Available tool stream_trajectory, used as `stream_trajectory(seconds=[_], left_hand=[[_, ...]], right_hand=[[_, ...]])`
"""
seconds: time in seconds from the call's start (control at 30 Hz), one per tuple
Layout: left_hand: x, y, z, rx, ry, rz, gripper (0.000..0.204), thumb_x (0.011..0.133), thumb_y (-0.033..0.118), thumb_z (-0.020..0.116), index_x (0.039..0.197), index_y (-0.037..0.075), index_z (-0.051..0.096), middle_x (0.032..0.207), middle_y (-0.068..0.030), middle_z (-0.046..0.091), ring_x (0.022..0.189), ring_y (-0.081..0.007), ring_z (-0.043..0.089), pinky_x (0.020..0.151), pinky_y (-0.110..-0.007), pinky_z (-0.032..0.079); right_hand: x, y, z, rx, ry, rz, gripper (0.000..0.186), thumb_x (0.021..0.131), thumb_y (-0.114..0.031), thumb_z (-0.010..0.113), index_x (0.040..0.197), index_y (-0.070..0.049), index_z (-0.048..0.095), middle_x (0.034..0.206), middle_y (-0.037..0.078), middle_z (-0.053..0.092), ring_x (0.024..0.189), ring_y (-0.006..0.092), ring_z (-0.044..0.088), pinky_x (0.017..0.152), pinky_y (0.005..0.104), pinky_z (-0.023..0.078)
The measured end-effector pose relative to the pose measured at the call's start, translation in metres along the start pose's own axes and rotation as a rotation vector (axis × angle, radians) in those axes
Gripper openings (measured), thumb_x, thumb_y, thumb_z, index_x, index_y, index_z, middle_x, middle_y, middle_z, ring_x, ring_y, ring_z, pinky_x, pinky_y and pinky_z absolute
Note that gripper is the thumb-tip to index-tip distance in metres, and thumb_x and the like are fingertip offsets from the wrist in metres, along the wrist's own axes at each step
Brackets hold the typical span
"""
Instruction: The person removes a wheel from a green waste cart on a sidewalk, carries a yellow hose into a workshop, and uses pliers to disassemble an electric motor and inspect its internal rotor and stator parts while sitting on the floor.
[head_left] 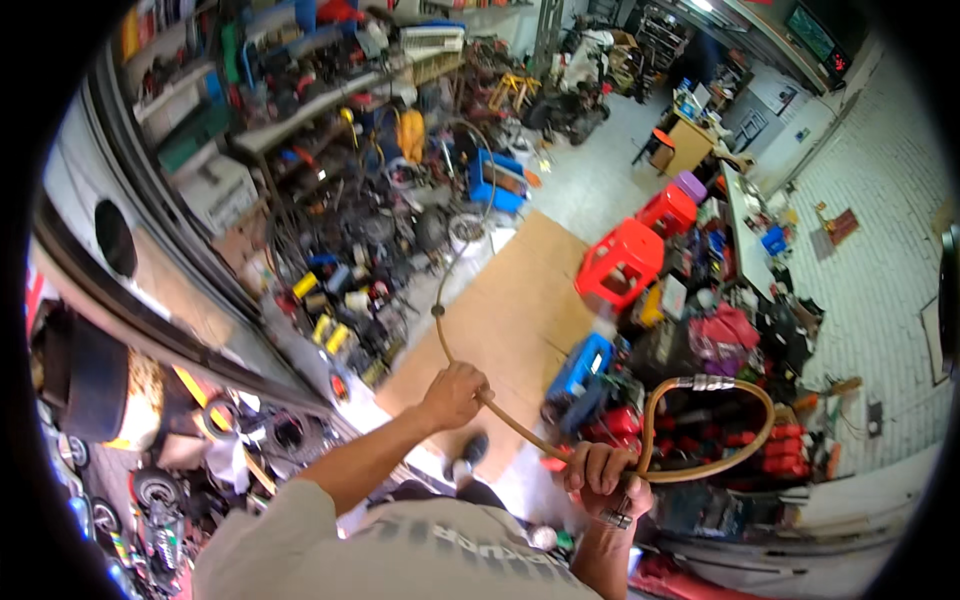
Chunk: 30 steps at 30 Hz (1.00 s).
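Observation:
A yellow-brown rubber hose point(525, 432) stretches between my hands. My left hand point(455, 395) is closed around it, and from there the hose runs up and away past a small dark lump point(437, 311) toward the cluttered shelves. My right hand point(605, 475) grips the hose lower and to the right. Beyond that hand the hose bends into a loop point(760, 440), with a silvery metal coupling point(712, 382) at the top of the bend. A short metal fitting point(617, 519) sticks out below my right fingers; whether it joins the hose is hidden by the hand.
Brown sheets point(500, 300) cover the floor ahead. To their right stand red plastic stools point(625, 262) and a blue container point(585, 362). Tools and parts are heaped on the left around a blue crate point(497, 182). A metal door frame point(170, 310) borders the left.

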<state>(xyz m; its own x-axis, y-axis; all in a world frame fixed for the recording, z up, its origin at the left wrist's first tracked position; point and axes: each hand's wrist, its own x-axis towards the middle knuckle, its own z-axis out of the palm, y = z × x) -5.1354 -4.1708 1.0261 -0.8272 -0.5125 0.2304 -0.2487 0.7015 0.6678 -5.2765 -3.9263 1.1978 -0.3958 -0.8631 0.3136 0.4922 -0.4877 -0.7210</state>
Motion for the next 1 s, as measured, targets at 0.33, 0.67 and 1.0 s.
stream_trajectory(seconds=[0.33, 0.67, 1.0], left_hand=[[0.141, -0.138, -0.039, 0.248, 0.112, -0.409, 0.02, 0.097, 0.024, 0.06, 0.107, 0.008, 0.067, 0.117, -0.0156, 0.064, 0.121, -0.0368, 0.055, 0.1, -0.053, 0.043], [0.254, -0.384, -0.05, -0.294, 0.291, -1.001, 0.024, 0.093, 0.026, 0.067, 0.1, 0.003, 0.071, 0.096, -0.0195, 0.074, 0.096, -0.0404, 0.069, 0.087, -0.049, 0.054], [0.346, -0.488, -0.207, 0.112, 0.317, -1.044, 0.027, 0.102, 0.029, 0.057, 0.117, 0.009, 0.066, 0.104, -0.0247, 0.073, 0.098, -0.0459, 0.069, 0.085, -0.058, 0.053]], right_hand=[[0.272, 0.079, -0.091, -0.109, -0.357, 0.403, 0.036, 0.092, -0.034, 0.069, 0.075, -0.004, 0.059, 0.077, 0.008, 0.053, 0.089, 0.0301, 0.059, 0.08, 0.0423, 0.049], [0.533, 0.173, -0.137, -0.302, 0.144, 0.599, 0.049, 0.095, -0.023, 0.066, 0.137, 0.002, 0.059, 0.128, 0.019, 0.069, 0.115, 0.0288, 0.069, 0.089, 0.0414, 0.058], [0.705, 0.325, -0.329, -0.402, 0.505, 1.041, 0.017, 0.098, -0.023, 0.06, 0.105, -0.008, 0.065, 0.068, 0.002, 0.058, 0.056, 0.0165, 0.056, 0.053, 0.0319, 0.046]])
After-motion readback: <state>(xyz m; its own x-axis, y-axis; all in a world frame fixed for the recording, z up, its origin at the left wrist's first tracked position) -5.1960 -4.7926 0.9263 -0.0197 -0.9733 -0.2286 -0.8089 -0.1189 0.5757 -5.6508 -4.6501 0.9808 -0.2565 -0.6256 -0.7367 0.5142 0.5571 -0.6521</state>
